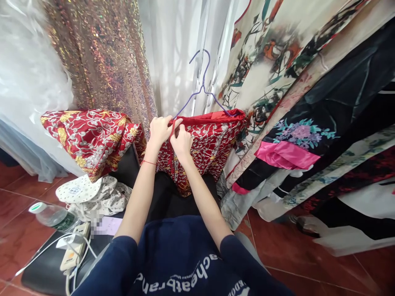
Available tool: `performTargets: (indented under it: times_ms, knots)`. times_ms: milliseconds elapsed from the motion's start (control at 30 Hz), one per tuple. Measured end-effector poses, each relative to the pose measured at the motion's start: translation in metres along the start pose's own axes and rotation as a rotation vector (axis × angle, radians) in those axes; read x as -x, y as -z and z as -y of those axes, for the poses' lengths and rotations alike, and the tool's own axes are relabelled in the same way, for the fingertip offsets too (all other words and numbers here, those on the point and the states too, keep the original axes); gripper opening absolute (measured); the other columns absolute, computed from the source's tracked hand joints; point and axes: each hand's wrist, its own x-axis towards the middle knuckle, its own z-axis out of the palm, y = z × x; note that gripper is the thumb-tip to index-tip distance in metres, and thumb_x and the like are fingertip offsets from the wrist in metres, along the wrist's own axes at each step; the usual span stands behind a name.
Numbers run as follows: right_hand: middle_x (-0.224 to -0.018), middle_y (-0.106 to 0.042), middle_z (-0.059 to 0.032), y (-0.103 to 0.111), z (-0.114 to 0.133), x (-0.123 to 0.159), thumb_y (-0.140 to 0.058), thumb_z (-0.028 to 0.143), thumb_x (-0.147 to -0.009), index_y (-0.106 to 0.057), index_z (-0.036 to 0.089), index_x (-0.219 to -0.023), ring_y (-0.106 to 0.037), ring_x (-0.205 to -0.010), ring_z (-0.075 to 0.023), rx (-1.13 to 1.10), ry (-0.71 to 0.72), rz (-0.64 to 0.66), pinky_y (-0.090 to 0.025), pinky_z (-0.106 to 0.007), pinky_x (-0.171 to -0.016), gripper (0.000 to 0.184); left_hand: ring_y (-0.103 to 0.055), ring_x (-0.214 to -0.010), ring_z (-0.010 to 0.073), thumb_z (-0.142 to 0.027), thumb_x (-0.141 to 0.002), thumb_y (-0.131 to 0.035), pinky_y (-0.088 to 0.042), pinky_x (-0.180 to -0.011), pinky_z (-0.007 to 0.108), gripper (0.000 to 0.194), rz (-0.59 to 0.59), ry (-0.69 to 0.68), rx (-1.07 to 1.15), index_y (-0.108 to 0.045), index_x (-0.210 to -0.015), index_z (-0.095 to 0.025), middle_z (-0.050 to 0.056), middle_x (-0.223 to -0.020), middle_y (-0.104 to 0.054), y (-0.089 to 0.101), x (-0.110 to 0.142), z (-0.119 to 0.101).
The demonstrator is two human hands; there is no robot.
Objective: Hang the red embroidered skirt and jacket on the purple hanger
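My left hand (159, 130) and right hand (182, 142) are clamped on the embroidered red garment (212, 142) at its top edge; its body lies toward four o'clock, the purple hanger (203, 87) at one o'clock

We hold a red embroidered garment (212, 144) by its plain red edge, our left hand (161, 129) at the lower left end of the purple hanger (202, 88) and our right hand (182, 142) just beside it, below that end. Left of the hanger, we see a second red embroidered piece (89, 142) and a sequined cloth (101, 49); below and left of it, a dotted bag (92, 195), a bottle (58, 218) and a power strip (75, 250). Right of the hanger hang a flower-patterned garment (262, 70) and a black garment (342, 86).
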Motion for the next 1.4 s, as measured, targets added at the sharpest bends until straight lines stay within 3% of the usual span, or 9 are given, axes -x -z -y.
performTargets:
  times_ms: [167, 233, 367, 467, 700, 1133, 1200, 1333, 1400]
  knots:
    - [-0.076, -0.066, -0.0061, 0.003, -0.002, -0.006, -0.054, 0.028, -0.094, -0.051, 0.023, -0.086, -0.065, -0.084, -0.0273, 0.015, 0.011, 0.010, -0.051, -0.040, -0.085, 0.010, -0.066, -0.082, 0.0245, -0.060, -0.102, -0.021, -0.037, -0.079, 0.036, 0.063, -0.030, 0.037, 0.010, -0.066, -0.080, -0.023, 0.010, -0.081, -0.073, -0.004, -0.001, -0.001]
    - [-0.067, -0.062, -0.0024, 0.005, -0.004, -0.010, -0.057, 0.024, -0.090, -0.048, 0.024, -0.077, -0.065, -0.077, -0.0238, -0.029, 0.033, 0.019, -0.052, -0.036, -0.080, 0.016, -0.066, -0.081, 0.0243, -0.062, -0.101, -0.022, -0.037, -0.078, 0.035, 0.063, -0.047, 0.054, 0.018, -0.066, -0.079, -0.023, 0.010, -0.080, -0.073, -0.006, -0.002, -0.002]
    - [-0.049, -0.052, 0.0043, 0.009, -0.011, -0.015, -0.051, 0.021, -0.092, -0.044, 0.023, -0.063, -0.055, -0.047, -0.0130, -0.388, -0.025, 0.230, -0.047, -0.024, -0.057, 0.030, -0.067, -0.082, 0.0244, -0.065, -0.100, -0.023, -0.037, -0.078, 0.035, 0.064, -0.070, 0.072, 0.026, -0.066, -0.078, -0.023, 0.010, -0.078, -0.073, -0.010, -0.002, -0.002]
    - [-0.044, -0.050, 0.0070, 0.010, -0.017, -0.013, -0.045, 0.019, -0.095, -0.044, 0.022, -0.062, -0.048, -0.036, -0.0083, -0.619, -0.100, 0.352, -0.039, -0.019, -0.045, 0.033, -0.068, -0.083, 0.0250, -0.065, -0.100, -0.022, -0.037, -0.078, 0.035, 0.065, -0.076, 0.074, 0.004, -0.066, -0.080, -0.023, 0.011, -0.080, -0.074, -0.011, -0.001, -0.005]
    - [-0.040, -0.044, 0.0112, 0.004, -0.043, 0.013, -0.050, 0.020, -0.091, -0.044, 0.022, -0.062, -0.044, -0.031, -0.0049, -0.668, -0.131, 0.344, -0.036, -0.016, -0.042, 0.030, -0.067, -0.084, 0.0258, -0.064, -0.100, -0.019, -0.037, -0.079, 0.036, 0.064, -0.068, 0.070, -0.011, -0.064, -0.080, -0.023, 0.012, -0.082, -0.073, -0.014, 0.003, -0.012]
    - [-0.049, -0.052, 0.0076, -0.049, -0.111, 0.049, -0.049, 0.031, -0.097, -0.054, 0.020, -0.070, -0.047, -0.040, -0.0066, -0.422, -0.311, 0.454, -0.042, -0.018, -0.049, 0.029, -0.066, -0.091, 0.0275, -0.059, -0.102, -0.025, -0.036, -0.084, 0.038, 0.058, -0.039, 0.098, 0.001, -0.066, -0.085, -0.022, 0.013, -0.087, -0.073, -0.016, -0.001, -0.011]
    - [-0.059, -0.058, 0.0051, -0.051, -0.116, 0.053, -0.050, 0.032, -0.100, -0.061, 0.017, -0.079, -0.053, -0.048, -0.0070, -0.353, -0.331, 0.487, -0.047, -0.020, -0.054, 0.028, -0.066, -0.090, 0.0276, -0.059, -0.102, -0.025, -0.036, -0.084, 0.038, 0.058, -0.040, 0.094, -0.011, -0.065, -0.084, -0.022, 0.013, -0.087, -0.073, -0.017, -0.001, -0.011]
    - [-0.100, -0.069, -0.0039, -0.044, -0.118, 0.056, -0.060, 0.041, -0.098, -0.065, 0.015, -0.110, -0.067, -0.081, -0.0128, -0.231, -0.323, 0.532, -0.058, -0.031, -0.074, 0.029, -0.066, -0.087, 0.0264, -0.060, -0.101, -0.024, -0.037, -0.083, 0.037, 0.058, -0.056, 0.086, -0.035, -0.064, -0.081, -0.022, 0.012, -0.086, -0.073, -0.020, -0.001, -0.011]
    - [-0.095, -0.071, -0.0038, -0.034, -0.115, 0.054, -0.061, 0.041, -0.097, -0.067, 0.016, -0.105, -0.067, -0.080, -0.0142, -0.181, -0.291, 0.537, -0.058, -0.031, -0.076, 0.027, -0.066, -0.086, 0.0261, -0.060, -0.102, -0.024, -0.038, -0.083, 0.037, 0.058, -0.068, 0.084, -0.035, -0.063, -0.080, -0.022, 0.012, -0.085, -0.072, -0.021, -0.001, -0.010]
